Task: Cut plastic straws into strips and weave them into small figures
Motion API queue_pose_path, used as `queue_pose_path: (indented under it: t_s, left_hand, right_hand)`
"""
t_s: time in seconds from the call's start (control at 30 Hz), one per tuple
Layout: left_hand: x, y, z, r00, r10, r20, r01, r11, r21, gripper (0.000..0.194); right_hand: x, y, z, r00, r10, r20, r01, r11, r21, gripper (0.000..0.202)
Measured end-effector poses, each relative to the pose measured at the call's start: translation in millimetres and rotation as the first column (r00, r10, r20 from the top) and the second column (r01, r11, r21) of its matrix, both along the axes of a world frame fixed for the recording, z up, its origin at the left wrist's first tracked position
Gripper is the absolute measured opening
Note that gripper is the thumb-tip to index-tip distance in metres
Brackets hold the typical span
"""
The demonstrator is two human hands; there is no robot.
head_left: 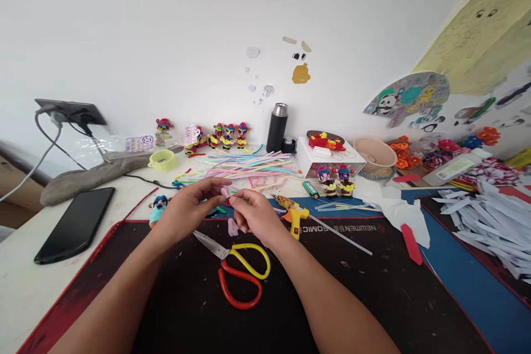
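Both hands meet over the back part of the dark mat. My left hand (191, 203) pinches a small light-pink pipe-cleaner piece (225, 192) between thumb and fingers. My right hand (256, 215) is closed on the same piece from the other side, where a dark red bit shows; the fingers partly hide it. A second pale pink loop (233, 227) hangs just below the right fingers; whether it is joined to the piece I cannot tell. Scissors with red and yellow handles (241, 274) lie slightly open below the hands. A yellow glue gun (295, 215) lies right of my right hand.
Pastel pipe cleaners (249, 165) lie piled behind the hands. Several small figures (228, 137) stand near the wall beside a black flask (277, 127). A phone (75, 225) lies left, next to driftwood (97, 174). White paper strips (489, 224) heap at right.
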State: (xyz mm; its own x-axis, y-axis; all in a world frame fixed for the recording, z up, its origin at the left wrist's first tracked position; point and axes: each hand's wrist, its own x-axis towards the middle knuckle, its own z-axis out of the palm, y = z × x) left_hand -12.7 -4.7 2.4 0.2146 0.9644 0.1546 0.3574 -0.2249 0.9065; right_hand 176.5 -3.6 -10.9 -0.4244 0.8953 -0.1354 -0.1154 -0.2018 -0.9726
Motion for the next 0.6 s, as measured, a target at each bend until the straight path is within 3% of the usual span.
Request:
queue_pose_path:
  t_s: [0.2,0.4,0.6]
  left_hand:
    - [0.9,-1.6,2.0,0.979,0.089,-0.185,-0.062,0.987,0.146,0.034]
    - [1.1,-1.0,-0.1,0.972,0.106,-0.208,-0.047,0.962,0.268,0.027]
    - [4.7,1.1,-3.4,0.968,0.12,-0.219,-0.019,0.91,0.414,0.021]
  right_hand:
    - [1.9,1.1,-4.6,0.999,0.005,0.046,-0.008,0.996,0.084,0.016]
    - [0.0,-0.6,-6.2,0.993,0.014,0.118,-0.032,0.988,0.149,0.024]
    - [-1.6,0.0,-9.1,0.996,0.046,0.072,-0.055,0.991,0.124,0.032]
